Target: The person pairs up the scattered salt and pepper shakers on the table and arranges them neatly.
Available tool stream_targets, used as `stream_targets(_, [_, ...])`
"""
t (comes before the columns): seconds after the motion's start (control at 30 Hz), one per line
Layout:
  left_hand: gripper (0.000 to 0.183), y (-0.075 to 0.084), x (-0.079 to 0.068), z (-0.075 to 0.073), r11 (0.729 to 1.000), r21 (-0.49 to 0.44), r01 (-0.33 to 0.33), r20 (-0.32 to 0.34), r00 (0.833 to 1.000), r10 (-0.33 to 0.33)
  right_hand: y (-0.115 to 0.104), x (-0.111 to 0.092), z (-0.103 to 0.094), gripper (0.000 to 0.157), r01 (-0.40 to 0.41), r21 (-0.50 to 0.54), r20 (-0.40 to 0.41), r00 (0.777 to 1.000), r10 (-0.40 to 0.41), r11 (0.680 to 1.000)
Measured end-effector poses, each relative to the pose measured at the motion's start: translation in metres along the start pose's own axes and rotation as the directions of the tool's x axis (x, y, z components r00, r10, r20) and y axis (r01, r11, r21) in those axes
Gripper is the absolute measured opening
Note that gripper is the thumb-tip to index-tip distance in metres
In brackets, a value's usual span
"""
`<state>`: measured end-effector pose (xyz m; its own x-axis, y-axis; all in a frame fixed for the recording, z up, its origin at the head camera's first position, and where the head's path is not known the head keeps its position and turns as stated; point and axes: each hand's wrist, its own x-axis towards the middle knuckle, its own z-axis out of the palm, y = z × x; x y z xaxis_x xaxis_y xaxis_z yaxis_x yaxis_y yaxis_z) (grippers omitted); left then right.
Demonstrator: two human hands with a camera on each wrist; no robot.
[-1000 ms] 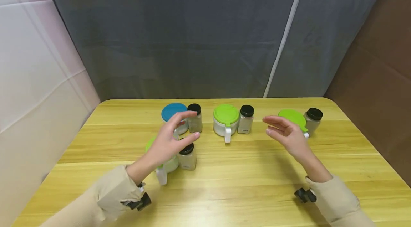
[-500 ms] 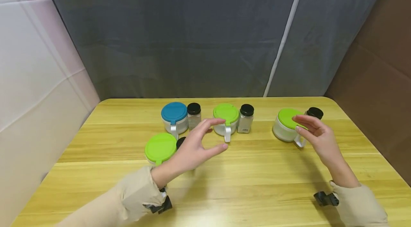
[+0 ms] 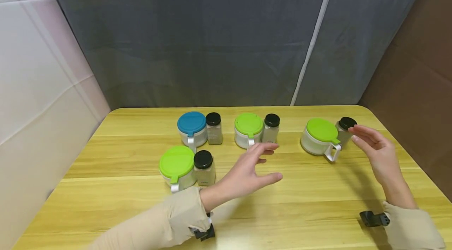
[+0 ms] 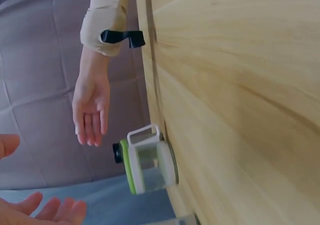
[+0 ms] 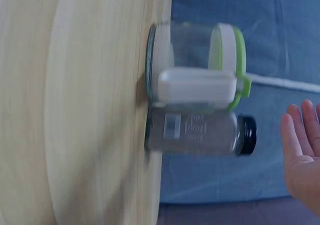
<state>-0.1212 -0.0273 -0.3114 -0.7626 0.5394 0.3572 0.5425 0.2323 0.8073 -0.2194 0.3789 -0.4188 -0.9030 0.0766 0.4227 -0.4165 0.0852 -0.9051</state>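
Observation:
My left hand [image 3: 245, 175] hovers over the middle of the table, thumb spread from the fingers, holding nothing. Just beyond it stand a green-lidded seasoning pot [image 3: 248, 124], its handle partly behind my fingers, and a black-capped spice jar [image 3: 271, 129]. To the right, my right hand [image 3: 379, 154] is raised with relaxed fingers and nothing in it. Its fingertips overlap another black-capped jar [image 3: 346, 124] in the head view. In the right wrist view that jar [image 5: 195, 131] stands apart from the hand [image 5: 307, 157], beside a green-lidded glass pot [image 5: 200, 50] with a white handle.
At the left are a blue-lidded pot [image 3: 192, 124] with a spice jar [image 3: 214, 130] beside it. Nearer, a green-lidded pot [image 3: 176, 163] and a jar [image 3: 204, 169] stand together. A grey curtain [image 3: 212, 38] hangs behind the wooden table [image 3: 123, 156].
Both hands have moved to the right. The left hand has passed from over the left-hand pots and jars to mid-table; the right hand has passed the right-hand green-lidded pot. The containers have stayed put.

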Motion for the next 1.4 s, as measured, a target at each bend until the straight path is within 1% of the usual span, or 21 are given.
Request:
stream_targets(0.07, [0.059, -0.002, 0.005, 0.007, 1.0, -0.015, 0.013, -0.002, 1.0, -0.013, 0.001, 0.002, -0.007, 0.043, -0.001, 0.002, -0.024, 1.0, 0.001, 1.0])
stream_targets(0.1, [0.06, -0.003, 0.007, 0.01, 0.999, -0.022, 0.024, -0.003, 1.0, -0.024, -0.002, 0.002, -0.009, 0.043, -0.004, 0.017, -0.025, 1.0, 0.005, 1.0])
stream_targets(0.2, [0.062, -0.006, 0.016, 0.019, 0.998, -0.03, 0.056, -0.013, 0.998, -0.057, -0.001, 0.004, -0.019, 0.043, -0.006, 0.085, -0.055, 0.998, 0.011, 0.996])
stream_targets(0.23, [0.063, -0.007, 0.019, 0.022, 0.997, -0.029, 0.07, -0.018, 0.997, -0.07, -0.002, 0.005, -0.021, 0.043, -0.006, 0.073, -0.059, 0.998, 0.011, 0.997])
stream_targets(0.27, [0.064, -0.008, 0.022, 0.024, 0.996, -0.027, 0.081, -0.022, 0.996, -0.082, -0.001, 0.006, -0.024, 0.044, -0.01, 0.083, -0.068, 0.998, 0.015, 0.996])
stream_targets(0.33, [0.065, -0.01, 0.029, 0.029, 0.995, -0.012, 0.101, -0.034, 0.994, -0.101, 0.003, 0.008, -0.029, 0.044, -0.019, 0.106, -0.093, 0.995, 0.029, 0.994])
stream_targets(0.43, [0.068, -0.014, 0.039, 0.035, 0.992, 0.016, 0.125, -0.045, 0.991, -0.125, 0.006, 0.011, -0.034, 0.044, -0.033, 0.11, -0.108, 0.993, 0.045, 0.993])
stream_targets(0.47, [0.068, -0.015, 0.043, 0.038, 0.991, 0.024, 0.132, -0.047, 0.99, -0.131, 0.008, 0.012, -0.035, 0.044, -0.037, 0.131, -0.115, 0.992, 0.052, 0.991])
stream_targets(0.57, [0.069, -0.02, 0.052, 0.044, 0.985, 0.047, 0.166, -0.041, 0.985, -0.165, 0.012, 0.015, -0.037, 0.044, -0.045, 0.167, -0.108, 0.992, 0.064, 0.985])
stream_targets(0.77, [0.073, -0.031, 0.069, 0.056, 0.965, 0.081, 0.249, -0.033, 0.968, -0.247, 0.015, 0.022, -0.034, 0.045, -0.082, 0.227, -0.064, 0.993, 0.099, 0.97])
stream_targets(1.0, [0.075, -0.042, 0.087, 0.071, 0.944, 0.095, 0.317, -0.029, 0.948, -0.316, 0.008, 0.024, -0.023, 0.05, -0.167, 0.209, 0.009, 0.986, 0.169, 0.964])
stream_targets(1.03, [0.076, -0.043, 0.089, 0.073, 0.94, 0.1, 0.325, -0.032, 0.946, -0.323, 0.001, 0.023, -0.018, 0.05, -0.181, 0.217, 0.021, 0.983, 0.181, 0.959])
stream_targets(1.13, [0.077, -0.045, 0.096, 0.079, 0.933, 0.127, 0.337, -0.041, 0.942, -0.335, -0.01, 0.023, -0.011, 0.045, -0.204, 0.216, 0.045, 0.979, 0.199, 0.955])
stream_targets(1.23, [0.077, -0.047, 0.104, 0.084, 0.924, 0.141, 0.354, -0.054, 0.935, -0.35, -0.029, 0.019, -0.001, 0.041, -0.235, 0.235, 0.096, 0.971, 0.218, 0.943])
stream_targets(1.27, [0.077, -0.048, 0.107, 0.086, 0.922, 0.144, 0.361, -0.057, 0.933, -0.356, -0.031, 0.019, -0.001, 0.04, -0.241, 0.227, 0.116, 0.969, 0.219, 0.944])
stream_targets(1.33, [0.077, -0.049, 0.112, 0.088, 0.915, 0.133, 0.381, -0.066, 0.924, -0.376, -0.041, 0.017, 0.004, 0.038, -0.264, 0.211, 0.152, 0.96, 0.235, 0.941])
stream_targets(1.4, [0.078, -0.05, 0.116, 0.089, 0.908, 0.113, 0.403, -0.077, 0.915, -0.396, -0.046, 0.017, 0.006, 0.037, -0.277, 0.206, 0.187, 0.953, 0.24, 0.939])
